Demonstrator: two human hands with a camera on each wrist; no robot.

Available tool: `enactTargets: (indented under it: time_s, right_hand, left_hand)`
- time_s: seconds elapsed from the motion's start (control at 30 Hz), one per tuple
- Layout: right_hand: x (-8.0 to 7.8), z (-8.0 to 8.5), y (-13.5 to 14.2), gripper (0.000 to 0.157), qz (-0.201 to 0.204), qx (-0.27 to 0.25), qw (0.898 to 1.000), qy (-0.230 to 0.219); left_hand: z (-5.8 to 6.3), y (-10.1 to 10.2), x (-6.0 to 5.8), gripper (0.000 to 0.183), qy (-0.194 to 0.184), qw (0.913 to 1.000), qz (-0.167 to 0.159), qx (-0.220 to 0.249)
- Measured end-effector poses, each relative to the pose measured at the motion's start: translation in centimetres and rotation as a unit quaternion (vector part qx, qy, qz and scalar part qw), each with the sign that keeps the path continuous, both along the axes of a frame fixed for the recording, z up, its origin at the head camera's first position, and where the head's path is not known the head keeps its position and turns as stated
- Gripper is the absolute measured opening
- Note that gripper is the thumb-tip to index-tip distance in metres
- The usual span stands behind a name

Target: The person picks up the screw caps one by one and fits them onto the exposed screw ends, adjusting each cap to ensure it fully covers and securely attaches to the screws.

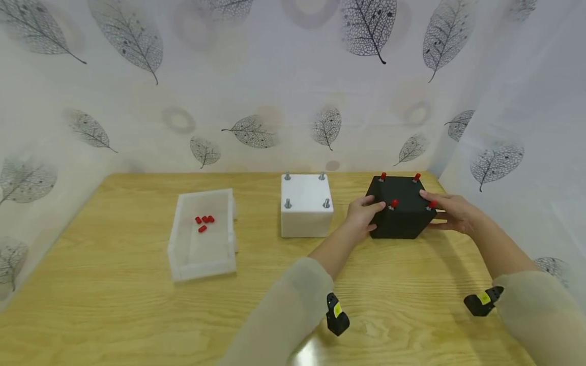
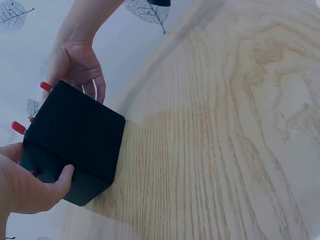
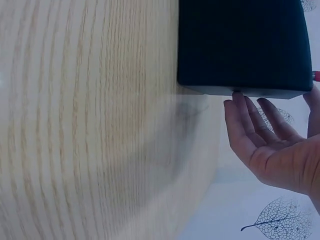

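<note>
A black box (image 1: 397, 221) stands at the right of the table, with several bolts sticking up from its top, each wearing a red cap (image 1: 393, 204). My left hand (image 1: 361, 213) holds its left side, the thumb near the front top edge. On the opposite side my right hand (image 1: 455, 211) grips it, thumb on the top and fingers against the side wall. In the right wrist view, the fingertips (image 3: 239, 95) touch the box's side (image 3: 245, 45). Whether the box rests fully on the table cannot be told.
Left of the black box stands a white box (image 1: 305, 223) with several bare metal bolts (image 1: 288, 203) on top. Farther left, a translucent white tray (image 1: 178, 249) holds several loose red caps (image 1: 202, 229). A leaf-patterned curtain (image 1: 284, 76) borders the wooden table (image 1: 123, 284) at back and sides.
</note>
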State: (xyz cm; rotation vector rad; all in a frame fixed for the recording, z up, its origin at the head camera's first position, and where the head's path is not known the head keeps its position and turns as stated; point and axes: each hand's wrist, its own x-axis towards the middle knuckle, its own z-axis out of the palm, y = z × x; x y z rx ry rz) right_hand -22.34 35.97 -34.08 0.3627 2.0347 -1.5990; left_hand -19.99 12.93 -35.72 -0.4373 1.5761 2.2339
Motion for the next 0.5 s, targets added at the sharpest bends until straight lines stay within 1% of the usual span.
enactTargets:
  time_s: [0.13,0.23,0.3,0.33,0.37,0.4,0.5]
  right_hand:
    - [0.7,0.4,-0.1,0.085,0.0,-0.003,1.0,0.013]
    - [1.3,0.3,0.3,0.089,-0.009,-0.038,0.999,0.004]
    - [1.7,0.2,0.7,0.086,-0.016,-0.059,0.998,-0.002]
    - [1.9,0.2,0.9,0.08,-0.019,-0.07,0.997,-0.004]
    - [2.1,0.1,1.1,0.07,-0.026,-0.082,0.996,-0.006]
    - [2.3,0.1,1.1,0.057,-0.033,-0.091,0.995,-0.006]
    - [2.7,0.1,1.4,0.02,-0.037,-0.114,0.993,-0.001]
  left_hand:
    - [-0.1,-0.4,0.4,0.038,-0.015,0.9993,-0.005,0.033]
    - [-0.1,-0.6,0.7,0.036,-0.031,0.998,0.001,0.055]
    - [-0.2,-0.8,0.9,0.034,-0.043,0.9973,0.003,0.061]
    - [-0.2,-0.9,1.0,0.033,-0.049,0.9969,0.003,0.062]
    - [-0.2,-1.0,1.1,0.031,-0.055,0.9964,0.001,0.064]
    - [-0.2,-1.1,1.2,0.03,-0.06,0.996,-0.001,0.066]
    - [-0.2,-1.7,1.4,0.03,-0.081,0.994,-0.003,0.074]
